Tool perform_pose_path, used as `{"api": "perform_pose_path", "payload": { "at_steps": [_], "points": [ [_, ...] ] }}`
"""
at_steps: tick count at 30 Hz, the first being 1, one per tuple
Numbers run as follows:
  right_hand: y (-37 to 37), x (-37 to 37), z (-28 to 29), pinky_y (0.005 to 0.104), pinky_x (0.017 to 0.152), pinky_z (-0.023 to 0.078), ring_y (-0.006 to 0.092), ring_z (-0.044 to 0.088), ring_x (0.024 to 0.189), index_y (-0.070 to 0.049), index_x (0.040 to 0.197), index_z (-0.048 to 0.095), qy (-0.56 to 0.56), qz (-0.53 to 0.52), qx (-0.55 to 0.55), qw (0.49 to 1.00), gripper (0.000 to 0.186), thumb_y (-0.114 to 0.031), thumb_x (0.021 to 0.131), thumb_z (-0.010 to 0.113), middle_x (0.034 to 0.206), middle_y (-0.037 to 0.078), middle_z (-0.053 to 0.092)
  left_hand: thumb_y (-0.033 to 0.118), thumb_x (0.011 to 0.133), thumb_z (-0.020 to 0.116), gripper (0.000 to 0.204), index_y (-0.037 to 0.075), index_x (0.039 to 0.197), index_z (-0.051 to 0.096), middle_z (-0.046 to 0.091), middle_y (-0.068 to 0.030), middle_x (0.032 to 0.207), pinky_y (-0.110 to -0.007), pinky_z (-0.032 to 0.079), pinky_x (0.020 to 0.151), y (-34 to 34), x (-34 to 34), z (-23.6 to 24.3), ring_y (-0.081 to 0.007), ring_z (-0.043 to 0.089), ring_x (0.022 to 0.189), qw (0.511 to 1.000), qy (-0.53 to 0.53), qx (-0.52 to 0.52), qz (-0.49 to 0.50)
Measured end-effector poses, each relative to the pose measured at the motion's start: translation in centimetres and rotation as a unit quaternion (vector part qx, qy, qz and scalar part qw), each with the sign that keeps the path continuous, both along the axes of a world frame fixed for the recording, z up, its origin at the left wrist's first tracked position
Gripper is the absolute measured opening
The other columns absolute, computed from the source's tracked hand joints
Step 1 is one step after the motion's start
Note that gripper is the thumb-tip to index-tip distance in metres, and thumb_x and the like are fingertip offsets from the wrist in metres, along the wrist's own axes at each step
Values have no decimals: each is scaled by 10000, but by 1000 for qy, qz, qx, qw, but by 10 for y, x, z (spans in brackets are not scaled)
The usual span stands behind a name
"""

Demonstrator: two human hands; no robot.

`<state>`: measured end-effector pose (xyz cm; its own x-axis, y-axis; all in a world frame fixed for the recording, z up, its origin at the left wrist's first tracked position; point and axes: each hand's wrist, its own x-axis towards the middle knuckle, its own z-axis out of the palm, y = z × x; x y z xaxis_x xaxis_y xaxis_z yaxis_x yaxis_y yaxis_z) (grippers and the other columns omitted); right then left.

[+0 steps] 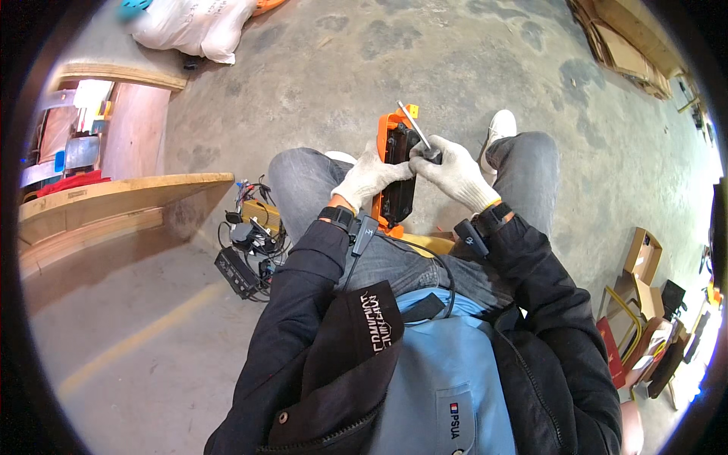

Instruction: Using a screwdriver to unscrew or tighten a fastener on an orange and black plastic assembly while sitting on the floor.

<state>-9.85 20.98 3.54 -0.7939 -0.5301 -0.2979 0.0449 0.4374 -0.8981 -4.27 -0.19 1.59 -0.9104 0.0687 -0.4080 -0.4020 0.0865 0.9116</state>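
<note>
Between my knees is a long orange and black housing [396, 201], its dark inner side facing up and orange edges showing around it. My left hand [370, 179], in a white knit glove, is closed on the housing's left side, with the thumb across the black part. In my right hand [457, 176], gloved the same way, is a screwdriver [413, 123] with a dark handle. Its metal shaft slants up and to the left over the housing's far end. Whether the tip touches the housing, I cannot tell. My right fingers wrap the handle close beside the black part.
Tangled cables and a black box [237, 273] lie on the floor by my left leg. A wooden bench edge [136, 189] juts in from the left. White sacks [193, 29] lie far left, flattened cardboard [626, 49] far right. An open cardboard box [643, 256] stands at right.
</note>
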Motion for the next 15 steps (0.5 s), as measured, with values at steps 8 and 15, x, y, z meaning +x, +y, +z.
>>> {"api": "perform_pose_path", "payload": {
  "at_steps": [8,15],
  "points": [
    [10,-10,3,267,593,500,75,639,681,-44,1174,717,-136,-38,-65,988,322,-261,944,775,849,16,709,244,821,869,587,62,1321,619,686,-59,1107,-373,568,933,1,3,17,-197,675,1020,999,-17,19,31],
    [11,-10,-1,272,608,513,90,638,675,-35,1149,723,-121,-53,-83,988,308,-257,942,774,851,18,715,222,842,854,579,69,1346,613,675,-52,1136,-375,559,951,1,2,19,-190,662,1049,999,-30,19,26]
  ]
}}
